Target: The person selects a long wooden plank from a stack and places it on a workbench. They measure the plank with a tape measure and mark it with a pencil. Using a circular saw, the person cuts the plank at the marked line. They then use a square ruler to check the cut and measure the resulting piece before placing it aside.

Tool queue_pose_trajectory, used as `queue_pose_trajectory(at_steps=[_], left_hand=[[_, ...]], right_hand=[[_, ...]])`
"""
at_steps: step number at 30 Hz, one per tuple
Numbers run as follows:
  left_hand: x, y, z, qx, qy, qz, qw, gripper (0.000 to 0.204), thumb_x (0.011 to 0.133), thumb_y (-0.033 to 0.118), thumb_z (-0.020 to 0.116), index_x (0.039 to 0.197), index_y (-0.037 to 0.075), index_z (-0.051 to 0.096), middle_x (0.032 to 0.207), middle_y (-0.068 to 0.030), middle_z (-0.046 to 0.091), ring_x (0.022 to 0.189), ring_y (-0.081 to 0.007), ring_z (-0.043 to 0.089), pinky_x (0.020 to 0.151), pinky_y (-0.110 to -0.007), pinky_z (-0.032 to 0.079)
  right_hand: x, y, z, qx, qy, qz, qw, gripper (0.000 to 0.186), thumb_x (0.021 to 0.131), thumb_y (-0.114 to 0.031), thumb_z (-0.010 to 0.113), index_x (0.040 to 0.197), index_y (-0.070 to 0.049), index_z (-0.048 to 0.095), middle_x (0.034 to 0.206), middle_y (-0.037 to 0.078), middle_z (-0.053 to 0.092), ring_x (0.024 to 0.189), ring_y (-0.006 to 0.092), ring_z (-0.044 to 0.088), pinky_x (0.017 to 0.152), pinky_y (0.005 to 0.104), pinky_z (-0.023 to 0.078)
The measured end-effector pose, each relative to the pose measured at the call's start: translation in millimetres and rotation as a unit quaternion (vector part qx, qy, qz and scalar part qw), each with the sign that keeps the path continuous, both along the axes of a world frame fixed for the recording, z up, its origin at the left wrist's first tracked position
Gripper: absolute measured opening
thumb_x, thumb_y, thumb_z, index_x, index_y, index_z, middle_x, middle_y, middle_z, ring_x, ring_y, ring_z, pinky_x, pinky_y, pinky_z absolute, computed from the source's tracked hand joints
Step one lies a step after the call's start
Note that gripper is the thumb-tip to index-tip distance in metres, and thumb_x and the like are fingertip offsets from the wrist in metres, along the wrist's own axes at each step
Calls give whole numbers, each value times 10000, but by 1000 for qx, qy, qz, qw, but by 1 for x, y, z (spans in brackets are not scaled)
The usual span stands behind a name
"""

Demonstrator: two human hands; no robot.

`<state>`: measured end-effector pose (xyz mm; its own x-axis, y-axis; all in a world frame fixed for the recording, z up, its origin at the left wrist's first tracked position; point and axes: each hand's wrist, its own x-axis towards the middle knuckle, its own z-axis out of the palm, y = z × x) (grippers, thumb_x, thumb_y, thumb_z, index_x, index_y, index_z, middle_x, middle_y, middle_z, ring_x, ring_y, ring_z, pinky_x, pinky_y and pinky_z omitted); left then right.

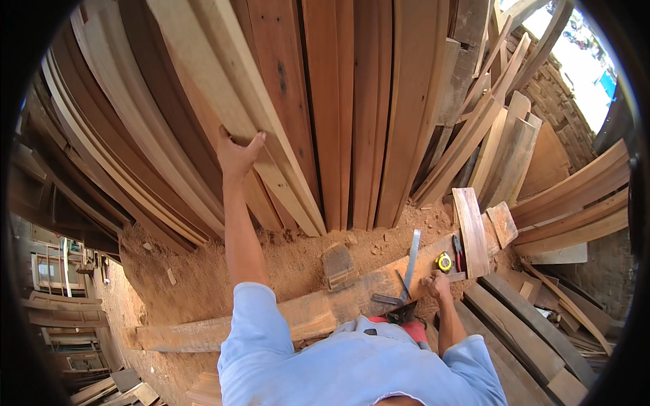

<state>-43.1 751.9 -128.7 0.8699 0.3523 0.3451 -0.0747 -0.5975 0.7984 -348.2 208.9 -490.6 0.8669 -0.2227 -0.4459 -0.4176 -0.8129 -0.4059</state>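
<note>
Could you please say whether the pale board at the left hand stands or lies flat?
Standing: the pale board has its lower end at the sawdust, beside other standing boards.

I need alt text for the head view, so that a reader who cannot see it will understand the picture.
A person's left hand holds a long pale plank among many boards standing in a row; the right hand is beside a yellow tape measure on a wooden beam. Sawdust lies around the beam.
</note>
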Motion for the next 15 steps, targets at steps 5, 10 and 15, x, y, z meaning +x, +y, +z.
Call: queue_pose_trajectory(at_steps=[5,10,15], left_hand=[[-26,39,-31,-158,-61,-109,980,827,723,202,897,1398,13,459,1248,-119,639,1144,-224,630,1025,-382,521],[-69,35,-44,-247,-118,-107,956,822,736,163,887,1414,24,441,1292,-106,595,1197,-230,585,1052,-388,495],[-117,31,-54,-231,-182,-56,954,806,760,82,850,1438,24,418,1320,-113,558,1202,-221,551,1073,-372,441]], right_hand=[[-1,-2,8,65,-13,-60,996,391,858,-200,725,1168,32,673,1076,241,719,1029,384,692,915,426,543],[-19,-18,-10,64,-108,-87,988,370,865,-173,717,1160,47,674,1102,253,713,1066,395,681,947,439,529],[-36,-24,25,78,-128,-93,984,398,875,-203,714,1195,29,667,1230,265,645,1174,415,599,1036,464,464]])
